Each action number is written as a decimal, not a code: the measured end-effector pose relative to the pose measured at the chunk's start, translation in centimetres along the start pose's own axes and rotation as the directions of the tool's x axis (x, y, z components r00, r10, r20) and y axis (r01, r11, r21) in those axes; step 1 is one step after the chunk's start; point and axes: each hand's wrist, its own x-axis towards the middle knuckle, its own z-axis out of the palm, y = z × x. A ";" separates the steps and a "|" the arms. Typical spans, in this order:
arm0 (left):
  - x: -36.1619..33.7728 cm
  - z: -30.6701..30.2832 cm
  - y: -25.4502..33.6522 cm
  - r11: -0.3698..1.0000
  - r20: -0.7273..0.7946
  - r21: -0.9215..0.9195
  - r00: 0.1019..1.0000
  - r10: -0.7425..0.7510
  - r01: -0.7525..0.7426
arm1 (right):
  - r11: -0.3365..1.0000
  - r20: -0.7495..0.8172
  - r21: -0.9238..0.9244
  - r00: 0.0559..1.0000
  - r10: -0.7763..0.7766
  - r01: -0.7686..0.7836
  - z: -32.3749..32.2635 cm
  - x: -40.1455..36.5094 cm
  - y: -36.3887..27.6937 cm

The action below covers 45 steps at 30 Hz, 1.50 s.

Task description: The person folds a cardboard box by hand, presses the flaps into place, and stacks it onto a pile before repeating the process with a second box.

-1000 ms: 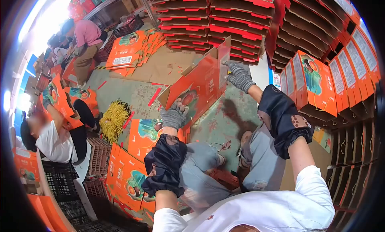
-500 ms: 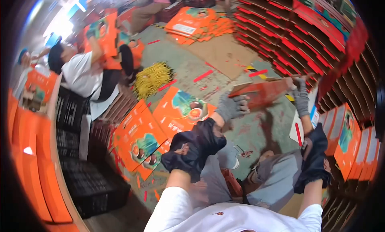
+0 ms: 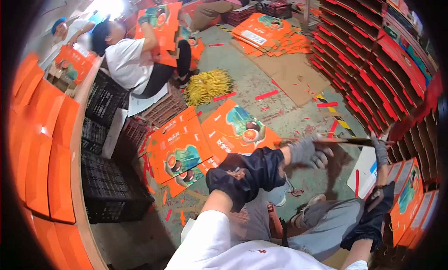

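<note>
Black plastic lattice crates [image 3: 116, 188] stand at the left, their contents hidden from this angle; a reddish-brown slatted crate [image 3: 163, 107] sits near them. Above the floor, a thin brown cardboard panel [image 3: 347, 141], seen nearly edge-on, spans between both hands. The grey-gloved left hand [image 3: 309, 153] reaches forward and rightward, fingers loosely curled and parted at the panel's near end; whether they grip it, I cannot tell. The grey-gloved right hand [image 3: 381, 151] points upward, fingers closed around the far end.
</note>
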 end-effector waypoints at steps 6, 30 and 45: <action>2.8 0.5 -6.3 0.770 -0.147 0.364 0.849 -0.508 0.524 | 0.994 -0.112 -0.092 0.993 0.046 -0.056 -4.5 -1.7 3.8; -2.6 2.0 10.0 0.203 -0.178 0.951 0.125 0.976 -0.234 | 0.496 -0.129 -0.731 0.619 -0.774 0.468 0.5 -9.6 -21.6; 2.5 9.7 2.6 -0.466 -0.001 0.769 0.731 0.683 0.437 | 0.286 0.145 -0.710 0.531 -0.835 0.643 3.9 -12.5 -18.3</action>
